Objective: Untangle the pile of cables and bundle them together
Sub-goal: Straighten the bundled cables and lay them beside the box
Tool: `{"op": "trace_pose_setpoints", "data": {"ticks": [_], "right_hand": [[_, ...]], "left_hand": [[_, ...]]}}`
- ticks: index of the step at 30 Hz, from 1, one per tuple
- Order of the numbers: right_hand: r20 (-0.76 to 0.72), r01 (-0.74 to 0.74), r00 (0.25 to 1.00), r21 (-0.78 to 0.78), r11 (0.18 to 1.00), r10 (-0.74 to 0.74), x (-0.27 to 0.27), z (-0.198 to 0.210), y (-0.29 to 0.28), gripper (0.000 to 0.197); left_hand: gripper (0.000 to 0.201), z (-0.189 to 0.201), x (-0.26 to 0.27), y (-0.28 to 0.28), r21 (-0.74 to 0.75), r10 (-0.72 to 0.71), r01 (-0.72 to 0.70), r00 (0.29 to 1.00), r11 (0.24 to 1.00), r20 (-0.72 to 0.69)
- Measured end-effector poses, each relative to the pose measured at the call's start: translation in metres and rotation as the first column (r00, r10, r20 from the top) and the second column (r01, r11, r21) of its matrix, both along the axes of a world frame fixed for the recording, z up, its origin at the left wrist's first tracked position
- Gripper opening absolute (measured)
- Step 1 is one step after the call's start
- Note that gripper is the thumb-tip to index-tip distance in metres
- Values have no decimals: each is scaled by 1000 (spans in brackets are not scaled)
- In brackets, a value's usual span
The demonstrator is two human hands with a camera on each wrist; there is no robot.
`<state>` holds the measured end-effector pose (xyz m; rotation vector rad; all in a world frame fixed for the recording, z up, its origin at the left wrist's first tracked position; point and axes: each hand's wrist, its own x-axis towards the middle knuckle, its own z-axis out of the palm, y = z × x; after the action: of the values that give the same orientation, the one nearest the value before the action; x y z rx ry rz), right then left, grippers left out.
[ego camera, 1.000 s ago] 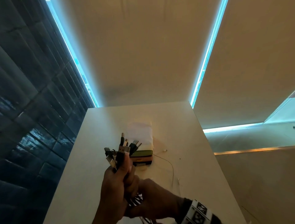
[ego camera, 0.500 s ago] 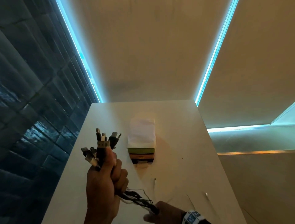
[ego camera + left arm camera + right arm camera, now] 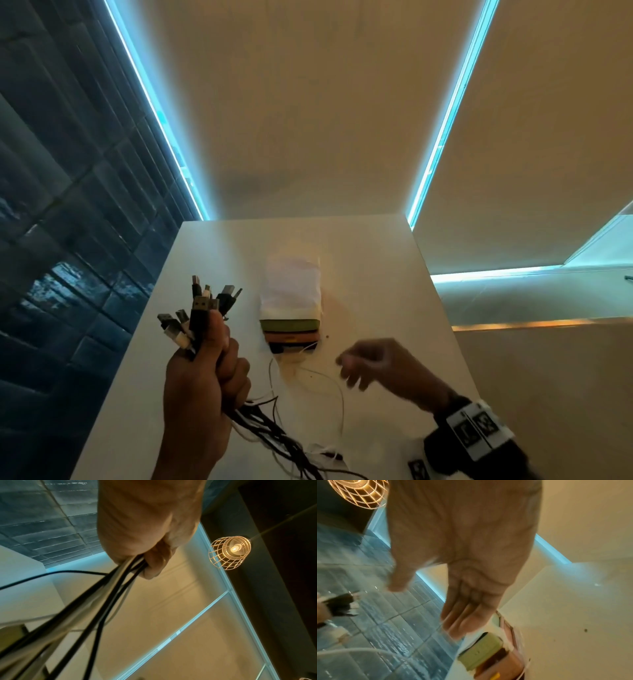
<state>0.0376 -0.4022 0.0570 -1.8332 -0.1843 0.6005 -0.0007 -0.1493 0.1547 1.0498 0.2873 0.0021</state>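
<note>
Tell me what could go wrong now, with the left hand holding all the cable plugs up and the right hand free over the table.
1. Only the left hand grips the cable bundle; plugs fan out unevenly above the grip, so one could slip down.
2. The right hand is open and holds nothing, so the loose tails may tangle again.
3. Thin white wires on the table lie near the stack of small boxes; pulling them might drag it.

A white table (image 3: 376, 274) meets beige panels edged with cyan light strips (image 3: 442, 126), beside seemingly dark tiles (image 3: 51, 205).
</note>
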Motion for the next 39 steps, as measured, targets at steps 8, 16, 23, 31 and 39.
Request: {"op": "trace_pose_setpoints", "data": {"ticks": [8,16,23,31,39], "right_hand": [[179,67,983,-524,849,32,56,-69,64,32],[-93,-3,995,-317,949,-28,45,-94,86,34],[136,60,985,302,951,-105,4,21,83,18],[248,-126,968,304,944,50,-22,53,89,14],[167,-238,964,178,955,209,-26,56,79,20]], "left_hand": [[42,-23,7,-7,12,54,-53,990,999,-133],[42,-49,12,-12,73,18,-5,983,997,-181],[32,-58,14,-13,160,55,-32,988,987,-142],[54,-48,1,-17,81,-71,75,996,994,-59],[35,-45,-4,-21,96,-14,17,999,995,-32]]}}
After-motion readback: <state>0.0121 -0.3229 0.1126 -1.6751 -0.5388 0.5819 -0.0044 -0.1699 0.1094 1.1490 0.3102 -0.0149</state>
